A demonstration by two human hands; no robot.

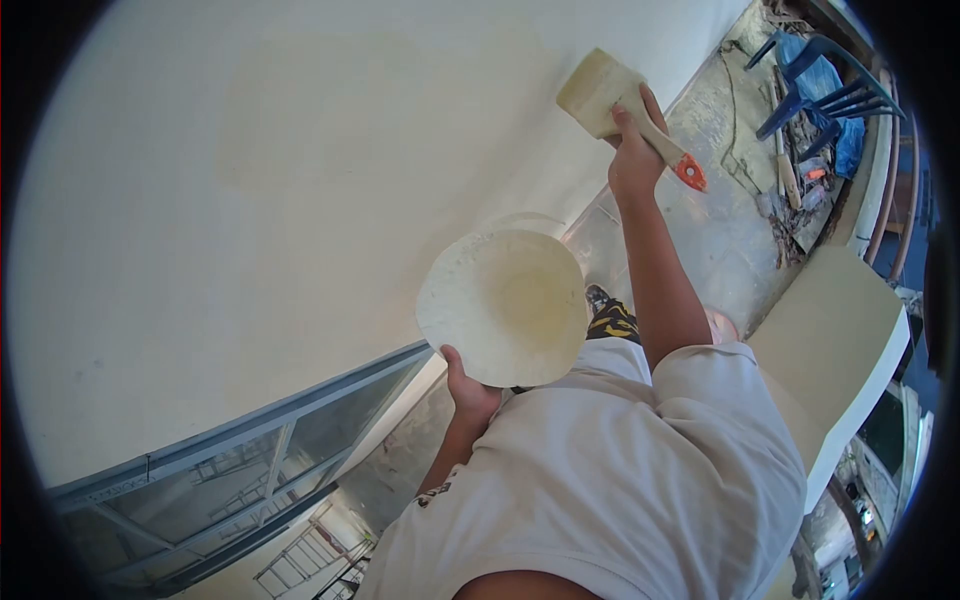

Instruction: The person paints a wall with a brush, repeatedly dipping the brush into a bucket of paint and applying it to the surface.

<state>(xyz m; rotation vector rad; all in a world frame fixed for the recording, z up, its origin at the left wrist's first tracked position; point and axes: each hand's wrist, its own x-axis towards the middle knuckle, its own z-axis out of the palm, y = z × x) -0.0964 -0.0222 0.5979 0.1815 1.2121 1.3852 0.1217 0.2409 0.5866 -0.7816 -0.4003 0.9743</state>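
Note:
A round, pale bowl-like container point(503, 308) is in my left hand point(470, 388), with the thumb over its rim. A thin layer of yellowish stuff shows on its inside. My right hand point(636, 150) is raised at the upper right, wrapped round the handle of a wide brush point(603, 92). The brush has pale, coated bristles pointing up and left, and its handle ends in a red tip with a hole. Behind both hands stretches a cream wall point(300, 180); the bristles appear in front of it, and whether they touch it I cannot tell.
A grey-framed window point(270, 420) is at the lower left. A blue plastic chair point(825, 90) and debris point(790, 190) lie at the upper right, beside the grey floor point(700, 235). A beige ledge point(830, 330) stands at the right.

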